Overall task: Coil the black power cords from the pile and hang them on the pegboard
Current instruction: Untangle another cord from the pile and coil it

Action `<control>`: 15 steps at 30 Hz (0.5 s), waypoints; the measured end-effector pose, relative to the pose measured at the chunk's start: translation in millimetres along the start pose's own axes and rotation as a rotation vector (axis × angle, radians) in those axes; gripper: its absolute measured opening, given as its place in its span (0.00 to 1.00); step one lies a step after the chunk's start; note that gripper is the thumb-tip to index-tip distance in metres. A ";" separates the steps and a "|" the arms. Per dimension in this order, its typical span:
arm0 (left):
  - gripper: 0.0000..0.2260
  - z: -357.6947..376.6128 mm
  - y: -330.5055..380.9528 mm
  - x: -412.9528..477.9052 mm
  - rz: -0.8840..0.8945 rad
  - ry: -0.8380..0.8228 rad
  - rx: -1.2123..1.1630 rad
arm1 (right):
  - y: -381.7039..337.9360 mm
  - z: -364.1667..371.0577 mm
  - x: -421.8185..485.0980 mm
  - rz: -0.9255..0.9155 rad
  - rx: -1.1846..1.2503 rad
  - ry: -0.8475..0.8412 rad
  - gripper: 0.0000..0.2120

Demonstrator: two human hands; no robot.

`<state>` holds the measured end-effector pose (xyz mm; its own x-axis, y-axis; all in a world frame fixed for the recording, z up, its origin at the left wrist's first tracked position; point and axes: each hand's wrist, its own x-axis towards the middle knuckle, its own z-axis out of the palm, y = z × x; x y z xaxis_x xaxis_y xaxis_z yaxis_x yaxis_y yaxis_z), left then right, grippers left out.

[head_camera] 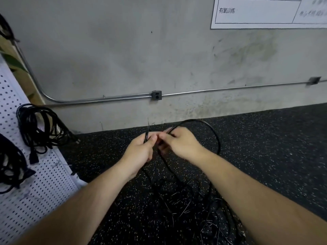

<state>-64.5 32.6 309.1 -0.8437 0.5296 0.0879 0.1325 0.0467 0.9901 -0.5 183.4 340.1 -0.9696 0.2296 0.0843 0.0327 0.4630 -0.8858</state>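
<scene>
My left hand [141, 152] grips a black power cord [215, 134] in its fist, with a short end sticking up above the fingers. Close beside it, my right hand [182, 143] pinches the same cord, and a loop arcs up and round to the right of that hand. The cord runs down to a tangled pile of black cords [196, 204] on the floor between my forearms. On the white pegboard [44, 181] at the left hang two coiled black cords [40, 128], the lower one [10, 167] partly cut off by the frame edge.
The floor is black speckled rubber [274, 147]. A grey concrete wall [159, 59] stands behind, with a metal conduit and a small outlet box [156, 95] low on it. A white printed sheet [265, 13] hangs at the upper right.
</scene>
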 end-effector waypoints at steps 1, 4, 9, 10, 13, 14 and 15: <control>0.11 -1.3 -3.3 -3.2 -0.024 -0.062 0.043 | -5.2 -6.5 1.3 -0.003 0.173 0.028 0.11; 0.11 5.2 -4.4 -14.5 -0.094 -0.238 0.136 | -15.2 -20.9 4.3 -0.056 0.695 0.047 0.10; 0.11 12.0 7.9 -5.7 -0.025 -0.035 -0.165 | 3.4 -17.8 -9.9 0.076 0.259 -0.193 0.18; 0.11 11.3 11.1 -4.1 -0.017 -0.024 -0.230 | 9.7 -12.0 -15.8 0.109 -0.007 -0.336 0.18; 0.11 8.2 20.7 -3.6 -0.007 -0.037 -0.290 | 18.2 6.1 -23.3 0.132 -0.204 -0.583 0.10; 0.12 6.3 21.1 -2.5 -0.007 -0.033 -0.284 | 14.3 8.2 -23.5 0.118 -0.188 -0.550 0.07; 0.12 4.6 19.6 -1.3 -0.009 -0.026 -0.274 | 9.2 7.2 -22.4 0.094 -0.185 -0.479 0.07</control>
<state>-58.4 36.7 327.9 -0.8303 0.5516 0.0797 -0.0237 -0.1779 0.9838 19.8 176.3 326.7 -0.9611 -0.1199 -0.2488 0.1255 0.6129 -0.7802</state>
